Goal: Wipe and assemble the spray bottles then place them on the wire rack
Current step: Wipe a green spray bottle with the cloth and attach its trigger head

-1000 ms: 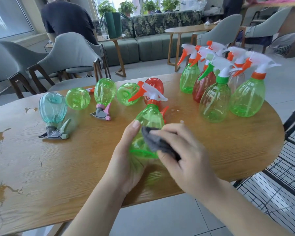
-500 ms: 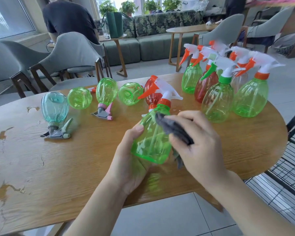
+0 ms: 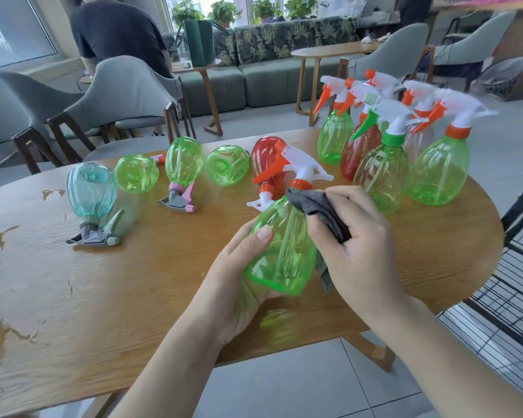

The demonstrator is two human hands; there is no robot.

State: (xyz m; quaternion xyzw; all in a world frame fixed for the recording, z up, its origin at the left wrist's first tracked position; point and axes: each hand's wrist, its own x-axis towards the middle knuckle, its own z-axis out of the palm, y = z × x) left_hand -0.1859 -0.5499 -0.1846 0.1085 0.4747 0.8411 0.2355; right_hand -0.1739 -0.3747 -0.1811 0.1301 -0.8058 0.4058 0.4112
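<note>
The left hand (image 3: 239, 285) cups the base of a translucent green plastic spray bottle (image 3: 281, 248), thumb pressed on its near face, holding it tilted with the white-and-orange trigger head (image 3: 296, 168) at twelve o'clock. The right hand (image 3: 354, 245) pinches a folded grey cloth (image 3: 317, 208) against the bottle's shoulder, fingers curled round the fabric. Bottle sits just above the oval wooden table (image 3: 133, 282), near its front edge. It looks empty, so light, thin-walled and likely to flex under a squeeze; smooth plastic could slip, so the ribbed belly or the neck under the orange collar is the safer hold. At one o'clock stands a cluster of assembled bottles (image 3: 438, 173); at ten o'clock lie more, a teal one (image 3: 89, 191) among them. The black wire rack (image 3: 514, 285) waits at three o'clock.
</note>
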